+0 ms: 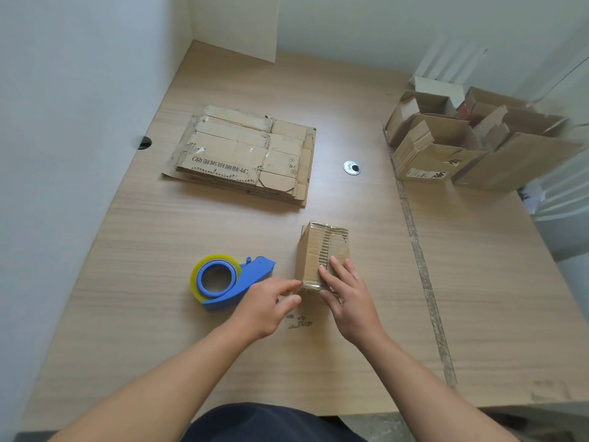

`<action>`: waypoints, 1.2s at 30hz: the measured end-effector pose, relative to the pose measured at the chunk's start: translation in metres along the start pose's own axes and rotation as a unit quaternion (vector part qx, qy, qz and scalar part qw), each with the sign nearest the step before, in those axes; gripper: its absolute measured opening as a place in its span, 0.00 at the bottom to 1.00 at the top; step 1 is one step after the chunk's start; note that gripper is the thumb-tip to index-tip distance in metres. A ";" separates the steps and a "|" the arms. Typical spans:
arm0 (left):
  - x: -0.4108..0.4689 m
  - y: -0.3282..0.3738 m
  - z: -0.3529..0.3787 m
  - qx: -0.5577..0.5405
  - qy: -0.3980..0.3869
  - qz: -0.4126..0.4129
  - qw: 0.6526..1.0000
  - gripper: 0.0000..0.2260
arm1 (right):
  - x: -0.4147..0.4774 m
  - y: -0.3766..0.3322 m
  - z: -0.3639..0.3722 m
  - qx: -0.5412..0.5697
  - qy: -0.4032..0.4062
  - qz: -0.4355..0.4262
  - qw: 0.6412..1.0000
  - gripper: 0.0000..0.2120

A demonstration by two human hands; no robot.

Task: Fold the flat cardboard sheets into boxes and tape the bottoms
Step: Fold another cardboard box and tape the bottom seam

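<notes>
Smoothing tape on box (318, 247): right hand (347, 295) open, fingers flat on top; left hand (264, 301) open, fingertips at near corner. Best rub along seam, hold box steady.

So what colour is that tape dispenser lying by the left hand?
Blue, holding a yellowish clear tape roll; the tape dispenser shows plainly in the head view.

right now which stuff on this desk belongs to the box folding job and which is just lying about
Job: taped box, blue tape dispenser, stack of flat sheets, folded boxes at far right.
Lying about: metal grommet, white board at the wall, cardboard crumbs.
</notes>
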State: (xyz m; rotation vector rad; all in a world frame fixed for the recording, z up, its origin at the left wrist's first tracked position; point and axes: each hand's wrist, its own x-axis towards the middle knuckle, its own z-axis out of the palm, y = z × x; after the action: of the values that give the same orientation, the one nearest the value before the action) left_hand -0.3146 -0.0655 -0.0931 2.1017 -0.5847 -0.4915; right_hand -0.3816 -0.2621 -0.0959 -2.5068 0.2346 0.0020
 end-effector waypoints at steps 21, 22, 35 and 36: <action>0.054 -0.020 -0.004 0.293 0.052 0.241 0.924 0.17 | 0.005 0.043 -0.010 0.022 0.007 -0.122 0.992 0.27; 0.056 -0.020 -0.007 0.289 0.049 0.249 0.923 0.16 | 0.006 0.045 -0.010 0.018 0.003 -0.133 0.991 0.27; 0.084 -0.013 -0.016 0.301 -0.011 0.357 0.884 0.19 | 0.025 0.061 -0.022 -0.050 -0.002 -0.212 0.976 0.26; 0.085 -0.013 -0.017 0.302 -0.015 0.364 0.881 0.19 | 0.024 0.061 -0.023 -0.034 -0.007 -0.206 0.978 0.25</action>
State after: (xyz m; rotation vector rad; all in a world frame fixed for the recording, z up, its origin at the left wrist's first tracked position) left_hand -0.2338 -0.0967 -0.1058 2.2054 -1.6256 0.1205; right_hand -0.3691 -0.3282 -0.1147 -2.5774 -0.2979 -0.1421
